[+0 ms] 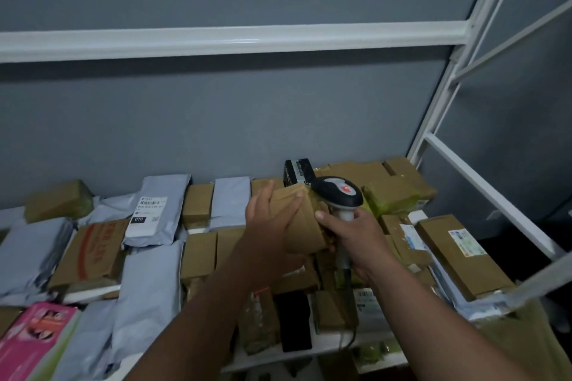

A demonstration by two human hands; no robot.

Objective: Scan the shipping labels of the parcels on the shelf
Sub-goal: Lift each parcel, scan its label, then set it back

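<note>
Both forearms reach in over the shelf | left hand curls round a brown parcel, lifting it off the pile to bare its label; right hand grips the scanner just beside it, head tipped toward the parcel

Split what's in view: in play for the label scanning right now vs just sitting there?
In play:
- barcode scanner, gripped by right hand
- small brown box, held up by left hand

Sitting there:
- grey mailer with white label
- pink box
- black box
- shelf frame
</note>
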